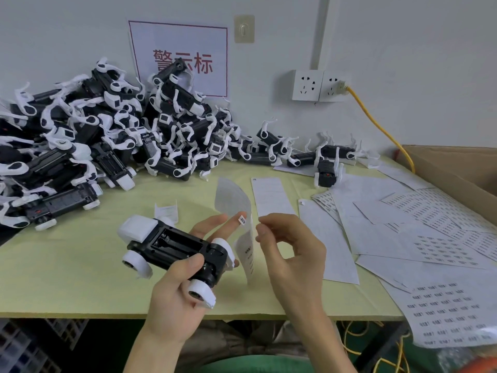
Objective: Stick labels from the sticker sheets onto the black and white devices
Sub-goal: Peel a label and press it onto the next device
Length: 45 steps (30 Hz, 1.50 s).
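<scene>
My left hand point(174, 289) grips the black and white device point(172, 247) underside up above the surface point(80, 270), a label point(242, 219) waiting on its fingertip for placing, while my right hand point(293, 254), fingers half curled beside the sticker sheet point(232, 197), maybe pinches it; I cannot tell.

Can't read the tiny label point(242, 219), way too small. Same for the sticker sheets point(445, 313), just blurry rows. Only getting part of the device pile point(67, 135), chopped at the left edge. Wall sign point(209, 41) partly buried behind it. No way to tell any grip on the curled sheet point(232, 197) by the right hand point(293, 254).
</scene>
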Tool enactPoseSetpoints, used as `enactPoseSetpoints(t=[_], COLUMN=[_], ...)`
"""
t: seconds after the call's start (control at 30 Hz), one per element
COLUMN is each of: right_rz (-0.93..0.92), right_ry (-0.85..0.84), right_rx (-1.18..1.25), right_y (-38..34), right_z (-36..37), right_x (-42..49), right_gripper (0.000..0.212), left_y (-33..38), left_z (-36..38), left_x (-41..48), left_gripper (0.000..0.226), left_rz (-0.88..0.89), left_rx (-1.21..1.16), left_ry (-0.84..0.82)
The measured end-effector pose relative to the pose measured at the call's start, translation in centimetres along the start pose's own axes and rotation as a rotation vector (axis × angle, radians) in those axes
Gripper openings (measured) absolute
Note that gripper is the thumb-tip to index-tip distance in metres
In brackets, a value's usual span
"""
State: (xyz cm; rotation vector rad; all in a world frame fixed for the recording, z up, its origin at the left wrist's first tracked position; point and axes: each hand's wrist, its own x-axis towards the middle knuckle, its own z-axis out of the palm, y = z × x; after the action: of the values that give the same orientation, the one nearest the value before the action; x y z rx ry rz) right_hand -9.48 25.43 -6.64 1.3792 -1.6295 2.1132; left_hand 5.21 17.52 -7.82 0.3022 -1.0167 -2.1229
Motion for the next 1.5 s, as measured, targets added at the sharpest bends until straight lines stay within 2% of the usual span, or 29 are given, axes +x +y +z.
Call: enactPoseSetpoints(t=[0.17,0.2,0.23,0.3,0.37,0.47,0.63,0.9,1.0,1.13,1.3,1.4,1.5], right_rz=[-0.012,-0.016,-0.018,-0.017,-0.014,-0.021,-0.032,0.0,0.025,0.084,0.056,0.09,0.113], right_ry=[-0.004,-0.005,-0.005,-0.003,0.0,0.004,0.021,-0.014,-0.041,-0.167,-0.391,-0.472,-0.496], right_rx=[0.001,0.003,0.003,0.001,-0.007,-0.03,-0.059,-0.039,0.023,0.16,0.1,0.057,0.019], right_y=[-0.2,-0.2,-0.2,-0.1,-0.1,-0.1,0.1,-0.2,-0.4,-0.9,-1.3,-1.7,-2.1], right_z=[0.3,0.3,0.4,0.4,0.4,0.4,0.3,0.2,0.0,-0.4,-0.4,-0.1,-0.1], right_x=[0.1,0.1,0.0,0.0,0.0,-0.1,-0.1,-0.2,-0.2,-0.3,-0.5,-0.8,-0.7], right_gripper=[0.007,0.007,0.008,0.009,0.012,0.015,0.014,0.011,0.006,0.04,0.092,0.106,0.104], left_y=[-0.2,-0.6,-0.5,-0.7,-0.6,-0.5,-0.4,-0.3,0.0,0.2,-0.1,-0.1,-0.2], left_z=[0.8,0.3,0.0,0.2,0.5,0.5,0.9,1.1,1.7,2.1,1.3,1.0,0.9], left_x=[-0.4,-0.6,-1.0,-1.2,-0.9,-0.6,-0.7,-0.3,0.0,0.4,0.3,0.2,0.2], left_gripper=[0.092,0.073,0.042,0.055,0.037,0.047,0.04,0.041,0.064,0.08,0.083,0.082,0.087], left_rz=[0.039,0.074,0.052,0.034,0.035,0.074,0.115,0.188,0.19,0.225,0.239,0.222,0.19], left_rx=[0.037,0.082,0.09,0.12,0.144,0.172,0.282,0.367,0.329,0.318,0.316,0.29,0.295], left_ry=[-0.03,-0.039,-0.034,-0.025,-0.084,-0.133,-0.206,-0.199,-0.155,-0.044,-0.03,-0.026,-0.062])
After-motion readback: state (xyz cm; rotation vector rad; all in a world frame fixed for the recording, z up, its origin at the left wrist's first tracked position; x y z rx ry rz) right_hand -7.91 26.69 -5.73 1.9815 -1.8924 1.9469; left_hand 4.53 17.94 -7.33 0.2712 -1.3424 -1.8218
